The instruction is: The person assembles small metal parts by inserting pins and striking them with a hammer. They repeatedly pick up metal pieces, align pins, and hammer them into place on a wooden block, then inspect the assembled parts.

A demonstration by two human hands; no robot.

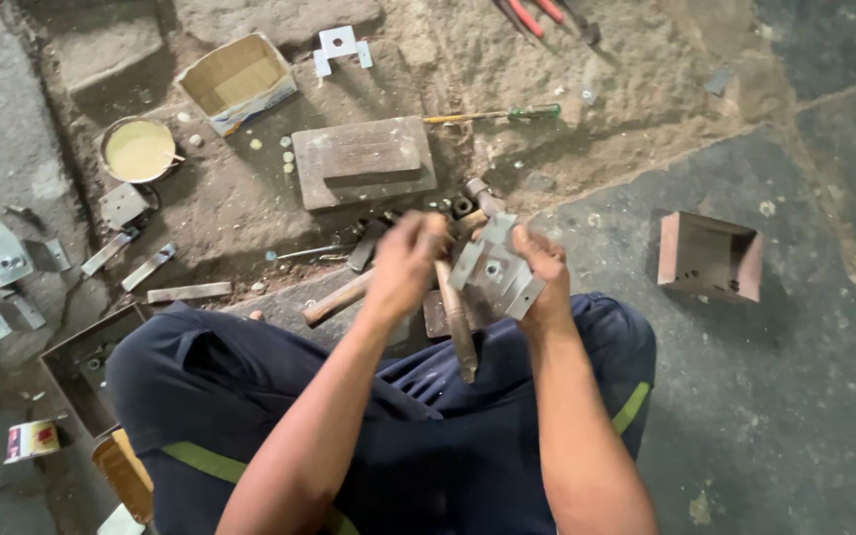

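Both hands at centre: left hand [403, 263] grips a wooden-handled tool [456, 317] (long axis near vertical, handle toward the camera); right hand [544, 267] pinches a grey metal bracket [494, 269]; an open cardboard box [237, 81] lies at upper left.

Dusty, cracked concrete floor [795, 416], dim daylight

An informal metalworking workshop is shown, with the work done on the ground. A rough, dusty stone floor [804, 416] is seen from above, strewn with small bent metal brackets [341, 46], flat metal strips [188, 291] and a heavy steel block [364, 161]. A green-handled screwdriver [507, 115], red-handled pliers [535, 14], an open cardboard box [236, 81] and a round tin of yellowish paste [138, 150] are scattered about.
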